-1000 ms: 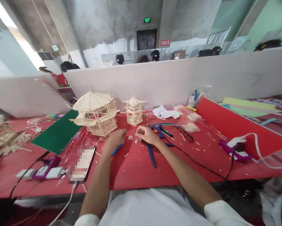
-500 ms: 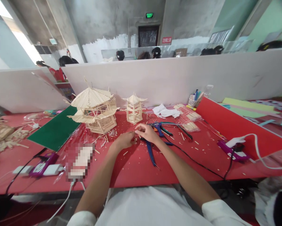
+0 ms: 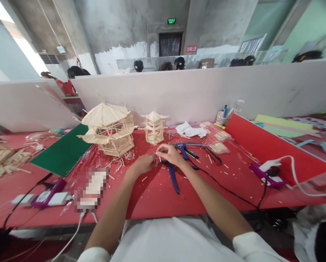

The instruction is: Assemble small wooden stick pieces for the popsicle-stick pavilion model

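Note:
Both my hands meet over the middle of the red table. My right hand pinches a short pale stick between thumb and fingers. Beside it my left hand has its fingers curled together; whatever they hold is too small to make out. Just right of my hands lie a blue glue gun and blue-handled pliers. Behind my hands stands a small stick pavilion, and to its left a larger stick pavilion.
A green board lies at left, a red board at right. Power strips, a blurred-out object with cables, a white cloth, bundled sticks and a pen cup are around. Black cord runs right. A partition stands behind.
The short stick between my right fingers now shows more clearly, pointing downward. My hands have stayed almost in place, and the view has shifted slightly.

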### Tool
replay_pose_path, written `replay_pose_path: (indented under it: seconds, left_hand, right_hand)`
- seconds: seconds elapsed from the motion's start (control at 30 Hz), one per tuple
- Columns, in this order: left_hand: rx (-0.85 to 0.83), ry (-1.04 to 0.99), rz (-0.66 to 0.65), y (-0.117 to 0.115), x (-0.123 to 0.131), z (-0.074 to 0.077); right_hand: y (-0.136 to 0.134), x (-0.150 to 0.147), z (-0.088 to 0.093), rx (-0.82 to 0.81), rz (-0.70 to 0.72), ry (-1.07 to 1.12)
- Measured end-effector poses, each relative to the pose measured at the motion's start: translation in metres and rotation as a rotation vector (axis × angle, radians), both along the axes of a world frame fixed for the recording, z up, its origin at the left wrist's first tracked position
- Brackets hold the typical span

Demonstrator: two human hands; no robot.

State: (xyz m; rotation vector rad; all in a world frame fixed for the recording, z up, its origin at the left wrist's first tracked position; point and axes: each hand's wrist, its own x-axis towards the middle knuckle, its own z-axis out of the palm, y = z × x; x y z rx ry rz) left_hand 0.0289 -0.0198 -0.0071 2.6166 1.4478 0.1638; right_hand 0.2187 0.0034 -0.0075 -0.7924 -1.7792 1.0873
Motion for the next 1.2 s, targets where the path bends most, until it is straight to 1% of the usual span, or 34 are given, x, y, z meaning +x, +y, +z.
replay_pose_path:
  seconds: [0.07,0.13,0.2,0.3,0.37,0.47,0.53,0.67,0.8,0.93,1.03,1.2]
  left_hand:
    - [0.032,-0.085,0.003,0.002,-0.001,0.000]
    - [0.076,-0.214,0.012,0.004,-0.002,0.001]
    - [0.110,-0.339,0.021,0.004,-0.001,0.004]
    - [0.124,-0.523,0.031,0.004,0.004,0.008]
    - [0.107,-0.690,0.038,0.003,0.008,0.011]
    - [0.059,-0.921,0.054,0.001,0.011,0.015]
    - [0.035,-0.997,0.078,0.000,0.011,0.017]
    - [-0.003,-1.069,0.092,0.000,0.010,0.020]
    - [-0.049,-1.114,0.067,0.002,0.010,0.019]
    - [-0.069,-1.112,0.030,0.003,0.011,0.018]
    - [-0.057,-1.087,0.026,0.003,0.011,0.018]
    - [0.016,-1.023,0.047,0.003,0.010,0.016]
  right_hand:
    - [0.000,0.000,0.000,-0.083,0.001,0.071]
    - [0.000,0.000,0.002,-0.164,-0.017,0.150]
    - [0.000,0.001,0.003,-0.203,-0.054,0.213]
    - [0.000,0.002,0.004,-0.190,-0.089,0.250]
    - [0.001,0.002,0.003,-0.167,-0.086,0.233]
    - [0.003,0.001,0.000,-0.124,-0.047,0.177]
    - [0.003,0.000,-0.002,-0.099,-0.010,0.145]
    - [0.002,-0.003,-0.003,-0.111,0.028,0.130]
    - [0.000,-0.003,0.000,-0.209,0.007,0.201]
    - [0.001,-0.001,0.001,-0.246,-0.023,0.272]
    - [0.002,-0.001,0.000,-0.283,-0.033,0.303]
    - [0.002,-0.003,-0.002,-0.263,-0.056,0.308]
